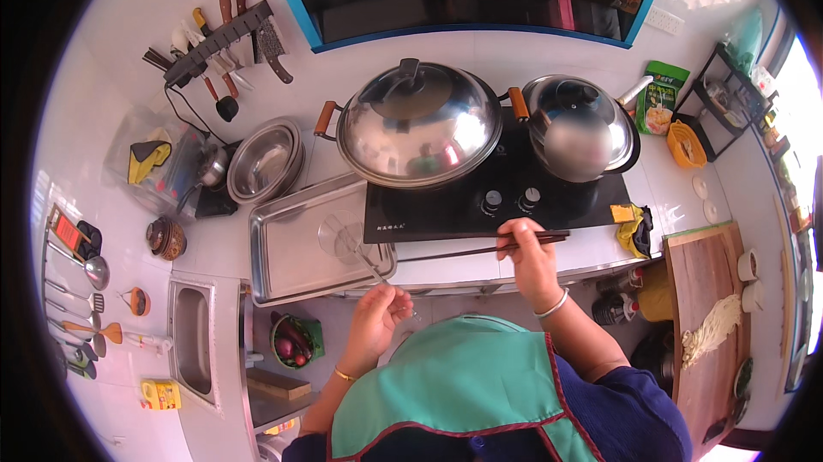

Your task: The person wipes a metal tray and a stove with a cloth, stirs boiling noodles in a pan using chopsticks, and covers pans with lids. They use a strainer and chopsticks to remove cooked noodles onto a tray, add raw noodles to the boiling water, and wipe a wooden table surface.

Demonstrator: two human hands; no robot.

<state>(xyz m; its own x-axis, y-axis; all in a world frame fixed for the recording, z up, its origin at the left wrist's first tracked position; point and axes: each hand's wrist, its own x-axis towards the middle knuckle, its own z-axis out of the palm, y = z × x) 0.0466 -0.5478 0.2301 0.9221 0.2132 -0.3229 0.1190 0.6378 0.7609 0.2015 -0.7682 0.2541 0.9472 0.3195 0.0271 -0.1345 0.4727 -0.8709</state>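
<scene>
My left hand point(374, 321) is closed on the handle of a fine wire skimmer point(341, 236). The skimmer's round head hangs over the right part of a rectangular steel tray point(259, 265). My right hand point(528, 258) grips a pair of long dark chopsticks point(454, 253), near their thicker end. Their tips point left, toward the skimmer's handle and the tray's right corner. Behind the hands lies a black two-burner cooktop point(446, 220). On it stand a large lidded wok point(420, 132) with wooden handles and a smaller lidded pan point(570, 141).
Nested steel bowls point(266, 158) stand behind the tray. A knife rack point(219, 42) hangs on the back wall. Yellow-and-black cloth point(634, 232) lies at the counter's right edge. To the right, pale noodles point(713, 329) rest on a wooden board point(699, 265). A sink point(192, 338) sits at left.
</scene>
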